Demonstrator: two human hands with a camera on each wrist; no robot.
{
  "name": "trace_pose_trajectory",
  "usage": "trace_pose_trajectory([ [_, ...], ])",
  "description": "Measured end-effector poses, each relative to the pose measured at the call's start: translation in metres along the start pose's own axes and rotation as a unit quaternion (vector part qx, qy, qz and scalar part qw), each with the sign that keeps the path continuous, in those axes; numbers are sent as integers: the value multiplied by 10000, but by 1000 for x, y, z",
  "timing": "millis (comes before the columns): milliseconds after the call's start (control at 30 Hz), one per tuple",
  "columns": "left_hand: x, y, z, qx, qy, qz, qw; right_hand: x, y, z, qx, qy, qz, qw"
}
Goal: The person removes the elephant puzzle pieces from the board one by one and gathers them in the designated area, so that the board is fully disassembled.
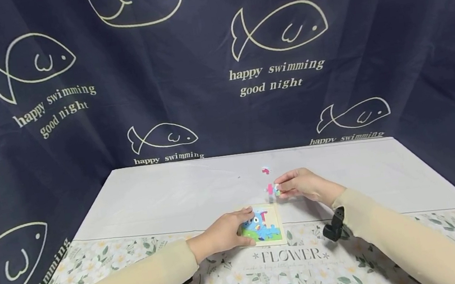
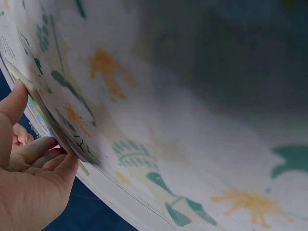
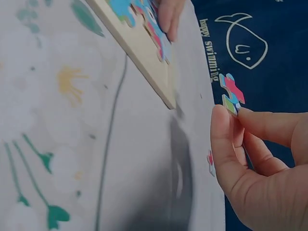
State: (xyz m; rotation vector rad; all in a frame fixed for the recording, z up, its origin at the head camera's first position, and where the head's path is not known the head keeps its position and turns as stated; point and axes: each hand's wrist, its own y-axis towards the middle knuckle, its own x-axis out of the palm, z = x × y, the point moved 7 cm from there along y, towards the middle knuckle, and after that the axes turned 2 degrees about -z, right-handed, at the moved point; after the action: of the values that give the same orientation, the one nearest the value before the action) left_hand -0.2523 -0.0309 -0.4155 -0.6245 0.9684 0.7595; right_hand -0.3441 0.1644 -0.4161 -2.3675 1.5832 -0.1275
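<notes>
A square wooden jigsaw puzzle board (image 1: 283, 230) with a blue cartoon picture lies on the table, partly filled; its upper right part shows bare wood. My left hand (image 1: 227, 231) holds the board by its left side, thumb at the near corner and fingers at the far one. Beyond the board's far right corner, my right hand (image 1: 302, 185) pinches a small puzzle piece (image 3: 230, 104) with green on it between thumb and fingertips. Just past those fingertips shows a pink and blue piece (image 3: 233, 89); whether it joins the pinched one, I cannot tell.
Another red-pink piece (image 1: 266, 171) lies farther back on the white table (image 1: 173, 192). A floral cloth strip (image 1: 138, 249) printed "FLOWER" crosses the near part. A dark blue curtain (image 1: 209, 67) with fish drawings hangs behind. A black device (image 1: 334, 226) sits at the right wrist.
</notes>
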Motion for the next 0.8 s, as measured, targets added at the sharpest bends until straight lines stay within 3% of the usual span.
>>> trace_pose_trajectory([
  [300, -2, -1, 0, -15, -43, 29, 10000, -13, 13, -12, -109, 156, 313, 9993],
  [800, 0, -2, 0, -12, -119, 0, 9999, -57, 43, -12, -5, 78, 1394, 9902],
])
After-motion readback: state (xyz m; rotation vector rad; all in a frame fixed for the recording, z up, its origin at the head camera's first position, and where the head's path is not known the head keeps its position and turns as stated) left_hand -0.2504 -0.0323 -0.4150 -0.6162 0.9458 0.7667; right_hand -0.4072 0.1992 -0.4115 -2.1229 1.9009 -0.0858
